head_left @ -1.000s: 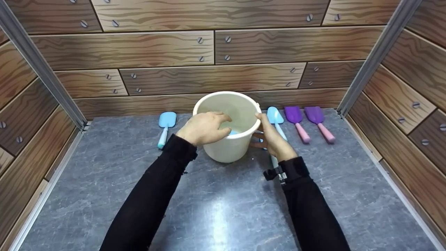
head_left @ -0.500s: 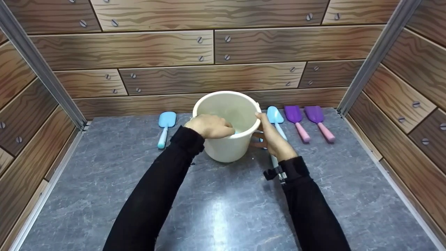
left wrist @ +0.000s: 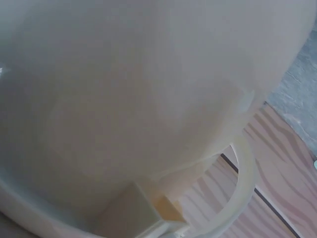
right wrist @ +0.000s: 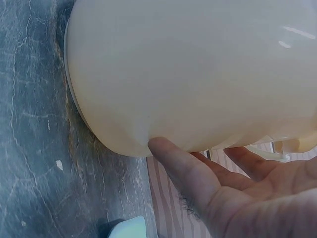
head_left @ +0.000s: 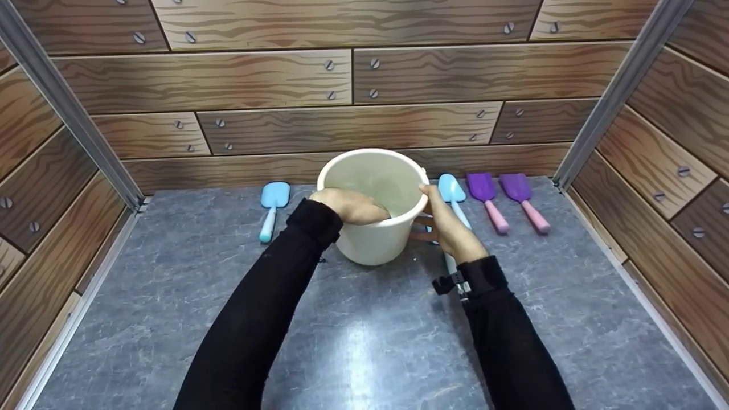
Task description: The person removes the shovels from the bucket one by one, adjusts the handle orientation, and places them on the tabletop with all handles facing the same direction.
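Note:
A cream plastic bucket [head_left: 373, 245] stands upright on the grey surface. My left hand [head_left: 350, 206] reaches over its near left rim, the fingertips hidden inside; whether they hold anything does not show. The left wrist view has only the bucket wall [left wrist: 148, 89] and part of its handle [left wrist: 242, 178]. My right hand [head_left: 447, 225] steadies the bucket from the right: its thumb lies at the rim, and fairly straight fingers [right wrist: 183, 166] touch the outer wall. Just behind that hand lies a light blue toy shovel [head_left: 451, 189], partly covered by it.
Another light blue shovel [head_left: 275, 196] lies left of the bucket. Two purple shovels with pink handles, one nearer [head_left: 482, 188] and one farther right [head_left: 516, 189], lie to the right. Wood-patterned walls [head_left: 342, 131] enclose the grey surface [head_left: 353, 319] at the back and sides.
My left hand has moved right and down into the bucket, its fingers dropping out of sight. It now covers the blue thing seen inside earlier. The right hand and bucket stay put.

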Demonstrator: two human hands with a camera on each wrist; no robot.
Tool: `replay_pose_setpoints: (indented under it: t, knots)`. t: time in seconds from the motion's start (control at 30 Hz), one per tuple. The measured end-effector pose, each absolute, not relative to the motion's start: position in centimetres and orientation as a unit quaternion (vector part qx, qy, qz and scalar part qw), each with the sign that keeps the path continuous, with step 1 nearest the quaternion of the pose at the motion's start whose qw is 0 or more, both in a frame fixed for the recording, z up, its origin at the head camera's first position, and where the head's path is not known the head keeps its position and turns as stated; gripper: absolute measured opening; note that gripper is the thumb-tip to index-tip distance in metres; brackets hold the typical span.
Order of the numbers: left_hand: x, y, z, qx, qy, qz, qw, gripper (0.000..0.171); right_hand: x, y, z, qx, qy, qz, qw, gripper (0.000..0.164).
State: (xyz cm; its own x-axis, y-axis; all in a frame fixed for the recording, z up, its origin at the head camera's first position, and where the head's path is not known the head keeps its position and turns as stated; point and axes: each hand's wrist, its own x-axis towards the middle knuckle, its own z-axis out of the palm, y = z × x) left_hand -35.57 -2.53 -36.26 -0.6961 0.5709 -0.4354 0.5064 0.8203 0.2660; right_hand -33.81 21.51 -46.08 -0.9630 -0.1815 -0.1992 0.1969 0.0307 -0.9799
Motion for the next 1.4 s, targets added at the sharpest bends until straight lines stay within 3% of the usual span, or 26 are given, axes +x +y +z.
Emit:
replay_pose_setpoints:
  t: [0.33, 0.83, 1.2, 1.4]
  knots:
    - [-35.4, -2.5, -36.2, 0.273, 0.925, 0.066, 0.255, 0.082, -33.9, 21.6, -46.0, 0.002, 0.700, -0.701, 0.137, 0.087]
    - [-35.7, -2.7, -36.9, 0.320, 0.921, 0.079, 0.207, 0.069, -33.9, 21.7, -46.1, 0.001, 0.701, -0.700, 0.137, 0.087]
    - [-36.1, -2.7, -37.5, 0.363, 0.914, 0.100, 0.149, 0.045, -33.9, 21.6, -46.1, 0.004, 0.700, -0.700, 0.143, 0.088]
    - [-36.2, -2.7, -37.8, 0.356, 0.918, 0.124, 0.122, 0.041, -34.0, 21.5, -46.2, 0.005, 0.703, -0.697, 0.142, 0.088]
